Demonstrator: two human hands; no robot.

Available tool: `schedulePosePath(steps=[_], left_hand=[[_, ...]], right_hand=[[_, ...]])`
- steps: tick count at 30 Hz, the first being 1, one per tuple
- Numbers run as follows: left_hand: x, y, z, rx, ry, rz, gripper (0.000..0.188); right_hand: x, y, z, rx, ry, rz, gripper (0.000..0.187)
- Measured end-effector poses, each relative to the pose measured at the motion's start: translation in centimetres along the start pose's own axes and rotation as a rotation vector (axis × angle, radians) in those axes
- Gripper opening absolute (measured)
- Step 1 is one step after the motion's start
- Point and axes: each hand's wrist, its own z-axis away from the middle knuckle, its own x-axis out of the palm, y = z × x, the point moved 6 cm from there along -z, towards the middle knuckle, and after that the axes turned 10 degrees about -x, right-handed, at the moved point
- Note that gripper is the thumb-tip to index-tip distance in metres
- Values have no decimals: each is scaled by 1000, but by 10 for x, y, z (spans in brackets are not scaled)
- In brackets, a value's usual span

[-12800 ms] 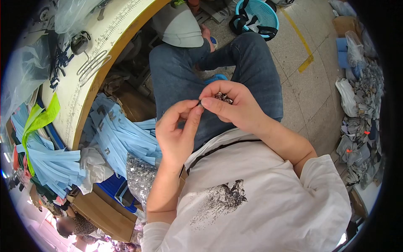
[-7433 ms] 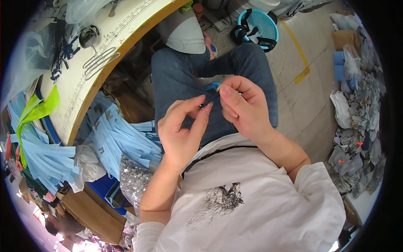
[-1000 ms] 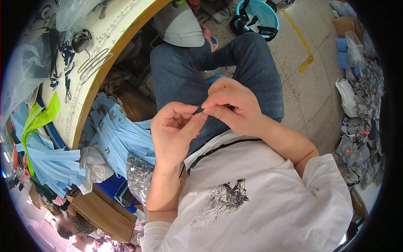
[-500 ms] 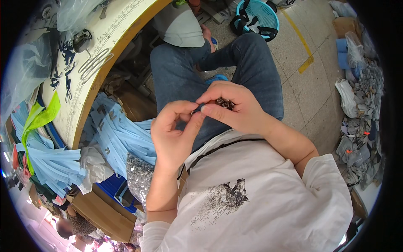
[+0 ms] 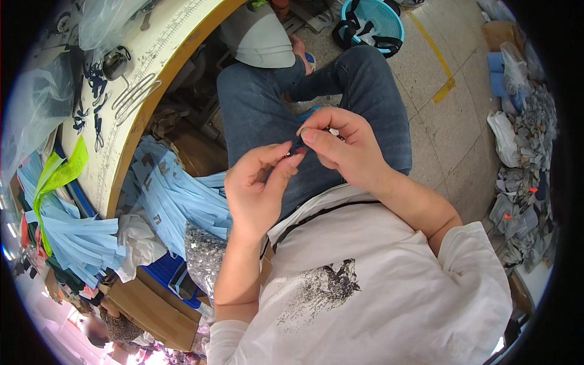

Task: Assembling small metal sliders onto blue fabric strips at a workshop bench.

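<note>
Above my lap, both hands meet with their fingertips nearly touching. My left hand (image 5: 254, 185) pinches a small metal ring (image 5: 288, 155) between thumb and forefinger, at the lower end of a short dark navy strip (image 5: 297, 145). The strip's upper end is held by my right hand (image 5: 353, 146), between thumb and forefinger. More small shiny metal pieces (image 5: 336, 133) show in the curl of my right fingers, mostly hidden. Whether the strip passes through the ring is too small to tell.
At left is a curved white table (image 5: 173, 36) with dark navy strips (image 5: 96, 79) and bent wire (image 5: 137, 94). Light blue fabric strips (image 5: 176, 194) hang below it, near a cardboard box (image 5: 155, 307). A turquoise basket (image 5: 389, 21) stands ahead; grey scraps (image 5: 523, 176) lie at right.
The right hand has tilted and its fingers have closed more over the metal pieces, hiding most of them. The dark strip now shows more between the fingertips. The left hand has shifted slightly right.
</note>
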Motion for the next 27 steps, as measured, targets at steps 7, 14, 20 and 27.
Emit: schedulePosePath(steps=[7,14,20,27], left_hand=[[5,-5,1,-56,-233,552,23],[6,-11,-2,6,-341,757,23],[6,-19,-4,-48,-217,520,35],[4,4,-5,198,62,68,38]], right_hand=[[5,9,1,151,14,-264,10],[7,8,1,200,57,-334,9],[7,-1,0,130,16,-325,9],[8,2,1,120,43,-285,11]])
